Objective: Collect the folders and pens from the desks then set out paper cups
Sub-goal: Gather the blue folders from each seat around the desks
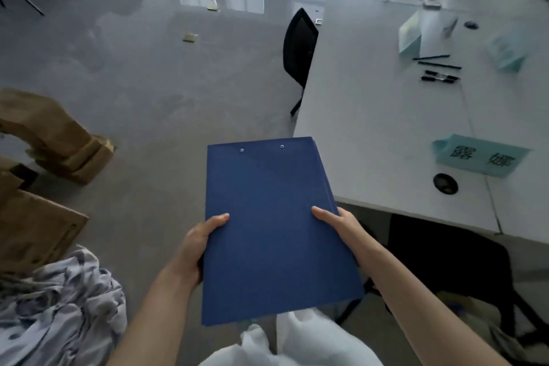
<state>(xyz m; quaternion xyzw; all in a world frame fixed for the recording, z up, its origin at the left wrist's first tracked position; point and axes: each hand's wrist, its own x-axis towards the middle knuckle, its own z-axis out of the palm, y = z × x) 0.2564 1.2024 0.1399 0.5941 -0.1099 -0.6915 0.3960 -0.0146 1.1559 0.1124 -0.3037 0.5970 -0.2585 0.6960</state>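
Holding a stack of blue folders point(273, 229) flat in front of the body, above the grey floor, the left hand point(196, 246) grips its left edge and the right hand point(341, 229) its right edge, each with the thumb laid on top and the fingers hidden underneath. To the right stands a white desk point(371, 128) with black pens point(439, 70) lying well away, near pale green name cards point(478, 157). A black chair point(298, 50) sits at the desk's far left side.

Only readable thing here is the teal name card point(481, 154) lying on the white tabletop point(371, 128) on the right, near side: two big black characters, 露娜. The other teal cards farther back are way too blurry to read.
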